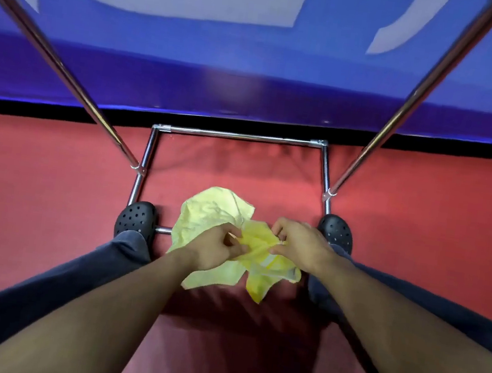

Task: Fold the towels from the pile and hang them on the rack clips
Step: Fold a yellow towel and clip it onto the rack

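While both hands hold one yellow towel (204, 212) up in front of the legs, the step in hand looks like the start of the folding; the towel is bunched up and not flat yet, so I think it needs to be opened out first. The left hand (215, 249) pinches a bit of the cloth with its fingers curled in; the right hand (296, 243) pinches the cloth just beside it, with its fingers curled round a fold. The two hands are near each other, with a twisted strip of towel between them.

The next move, I think, calls for finding two corners or an edge and pulling the hands apart so the towel hangs straight; then it can be folded in half.

The towel is pale yellow and looks thin and soft; it is full of creases; one big flap sticks up behind the left hand, and smaller bits hang down under both hands. It hangs over the red floor (51, 193), inside the shiny metal rack (238, 136) base, between two black shoes (135, 219). No clips and no pile show here; the top of the rack is out of view.
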